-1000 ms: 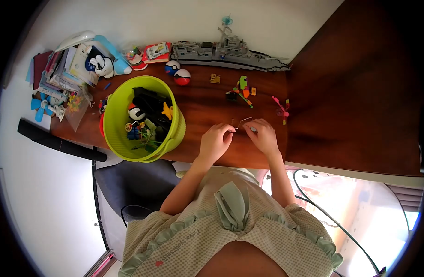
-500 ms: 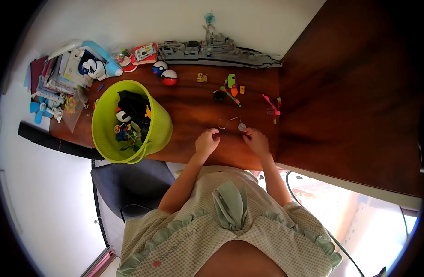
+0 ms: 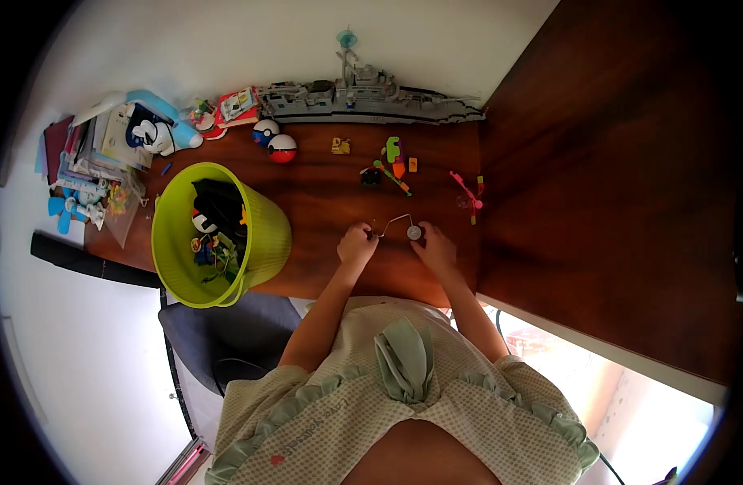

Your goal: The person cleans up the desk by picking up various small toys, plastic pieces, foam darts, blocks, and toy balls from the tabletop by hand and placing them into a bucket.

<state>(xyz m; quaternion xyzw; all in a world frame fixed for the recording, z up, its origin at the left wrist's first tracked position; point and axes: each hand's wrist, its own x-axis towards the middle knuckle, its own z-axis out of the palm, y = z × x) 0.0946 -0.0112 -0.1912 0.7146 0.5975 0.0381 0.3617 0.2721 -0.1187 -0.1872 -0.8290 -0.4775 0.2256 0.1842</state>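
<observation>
A small round silvery disc [image 3: 414,233] with a thin pale cord [image 3: 398,217] lies at the front of the brown desk. My right hand [image 3: 437,250] is closed at the disc's right edge, thumb and fingers pinching it. My left hand [image 3: 358,246] is closed around the cord's free end, its fingertips pressed together. Between the hands the cord bends in a loose angle. Its exact kind is too small to make out.
A lime-green bucket [image 3: 268,234] of toys stands left of my hands. Beyond are a grey toy warship [image 3: 371,101], two ball toys [image 3: 282,149], a yellow piece [image 3: 341,146], green and orange toy parts [image 3: 394,151] and a pink toy [image 3: 468,194]. Papers [image 3: 117,137] are stacked far left.
My left hand has closed on the cord's free end, which lay loose beside it before. The disc stays at my right fingertips. The whole view has shifted slightly.
</observation>
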